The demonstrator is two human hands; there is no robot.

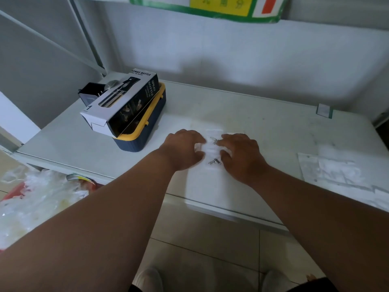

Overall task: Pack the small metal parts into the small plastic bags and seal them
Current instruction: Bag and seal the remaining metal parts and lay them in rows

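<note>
White desk [263,114], near its front edge: left hand [183,149] and right hand [242,157], fingers curled and pressing small plastic bags [212,148], metal parts [214,161] between; best sealed by pinching steadily along one strip.

left hand [184,149]: palm down, fingers curled | right hand [242,154]: palm down, fingers curled

**White table and the items lying on it**

A white table [263,114] spans the middle of the frame. At upper left stands a navy-and-yellow box [147,131] bearing a spray bottle carton [117,106]. At centre lie small plastic bags [211,150] with two metal parts [214,161]; both hands rest there. Loose clear bags [334,171] lie at right.
</note>
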